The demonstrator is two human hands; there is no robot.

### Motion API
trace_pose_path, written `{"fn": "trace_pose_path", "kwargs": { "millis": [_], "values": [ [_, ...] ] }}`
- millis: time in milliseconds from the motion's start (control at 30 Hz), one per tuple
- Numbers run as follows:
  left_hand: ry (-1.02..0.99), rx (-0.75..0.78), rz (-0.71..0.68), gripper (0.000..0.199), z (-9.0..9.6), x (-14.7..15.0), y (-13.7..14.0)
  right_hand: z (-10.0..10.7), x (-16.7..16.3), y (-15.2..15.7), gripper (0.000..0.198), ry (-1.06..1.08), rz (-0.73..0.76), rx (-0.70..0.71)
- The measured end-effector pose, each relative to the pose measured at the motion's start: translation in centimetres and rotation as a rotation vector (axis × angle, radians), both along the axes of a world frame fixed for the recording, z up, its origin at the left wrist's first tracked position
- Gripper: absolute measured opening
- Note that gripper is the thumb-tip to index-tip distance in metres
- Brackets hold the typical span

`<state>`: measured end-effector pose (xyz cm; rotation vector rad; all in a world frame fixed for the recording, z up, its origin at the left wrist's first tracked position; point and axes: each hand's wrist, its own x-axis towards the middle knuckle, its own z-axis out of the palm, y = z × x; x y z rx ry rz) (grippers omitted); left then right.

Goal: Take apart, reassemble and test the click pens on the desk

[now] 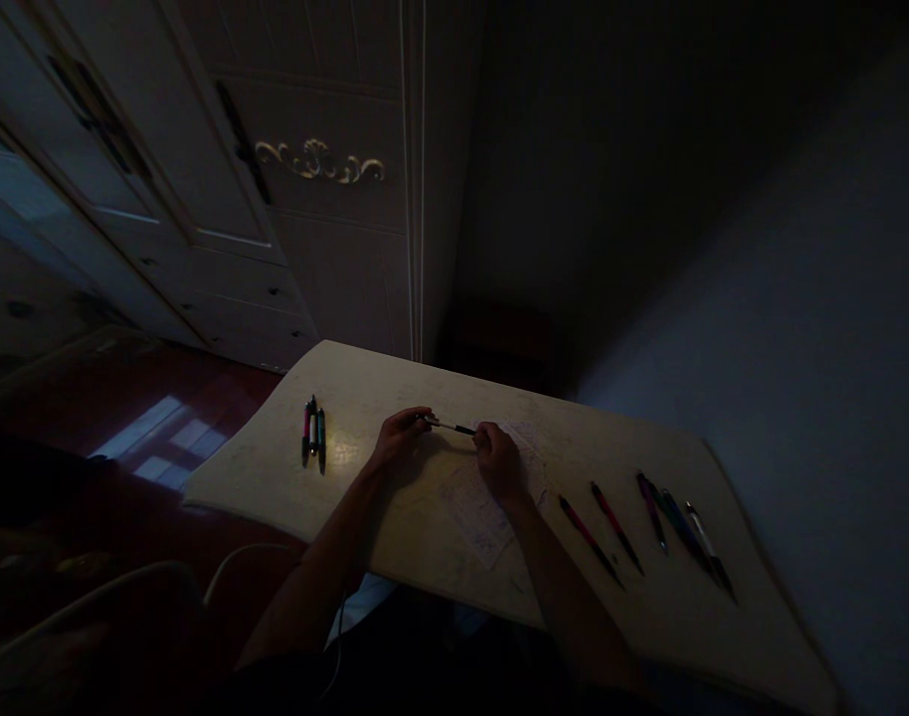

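A white pen with dark ends (449, 427) is held level between my two hands, a little above the table. My left hand (402, 435) is closed around its left end, and my right hand (499, 461) grips the dark right end. Beneath and beside my right hand lies a sheet of paper with faint markings (478, 509). Several pens (313, 435) lie close together on the table to the left of my left hand. To the right of my right forearm are two red-and-black pens (590, 540). Dim light hides the finer finger detail.
The pale table (395, 383) has a wavy edge. At its right end lie several more pens (682, 532). A pale wardrobe with gold ornament (350, 268) stands behind, a wall (819, 398) at the right. A white cable (156, 569) runs at lower left.
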<state>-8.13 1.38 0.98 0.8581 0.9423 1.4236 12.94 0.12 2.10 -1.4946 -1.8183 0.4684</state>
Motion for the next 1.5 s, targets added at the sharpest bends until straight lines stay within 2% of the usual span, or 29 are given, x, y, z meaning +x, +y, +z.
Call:
{"fn": "trace_pose_path", "kwargs": {
  "millis": [167, 267, 433, 533, 600, 800, 967, 1067, 1167, 1300, 1500],
  "values": [
    [-0.130, -0.013, 0.051, 0.040, 0.4, 0.4, 0.0, 0.5, -0.6, -0.5, 0.026, -0.093, 0.062, -0.026],
    [-0.276, -0.047, 0.084, 0.036, 0.5, 0.6, 0.1, 0.8, -0.7, -0.6, 0.032, -0.062, 0.124, -0.021],
    [-0.677, -0.173, 0.224, 0.006, 1.3, -0.6, 0.1, 0.8, 0.7, 0.0, 0.035, 0.096, 0.074, 0.037],
    [-0.898, -0.211, 0.209, 0.021, 1.8, -1.6, -0.3, 0.6, 1.6, 0.3, 0.032, -0.008, 0.034, 0.027],
    [-0.969, -0.221, 0.189, 0.029, 1.9, -2.0, -0.6, 0.4, 1.8, 0.4, 0.029, -0.096, 0.069, 0.005],
    [-0.984, -0.131, 0.075, 0.031, 1.6, -2.4, -1.2, -0.3, 1.4, 0.0, 0.025, -0.165, 0.234, 0.042],
    [-0.987, -0.079, 0.031, 0.033, 1.0, -2.9, -2.3, 0.0, 1.6, -1.2, 0.030, -0.174, 0.347, 0.070],
    [-0.991, -0.080, 0.021, 0.026, 0.8, -3.1, -3.3, 0.4, 2.8, -1.8, 0.031, -0.202, 0.319, 0.061],
    [-0.990, -0.101, 0.026, 0.023, 0.8, -3.3, -4.5, 0.5, 4.9, -2.7, 0.036, -0.281, 0.207, 0.029],
    [-1.019, -0.156, 0.037, 0.024, 1.1, -3.5, -6.3, -0.1, 7.3, -6.0, 0.045, -0.382, 0.034, -0.025],
    [-0.998, -0.150, 0.019, 0.026, 1.4, -3.0, -7.7, -1.8, 8.3, -14.1, 0.075, -0.534, 0.063, -0.091]
  ]
}}
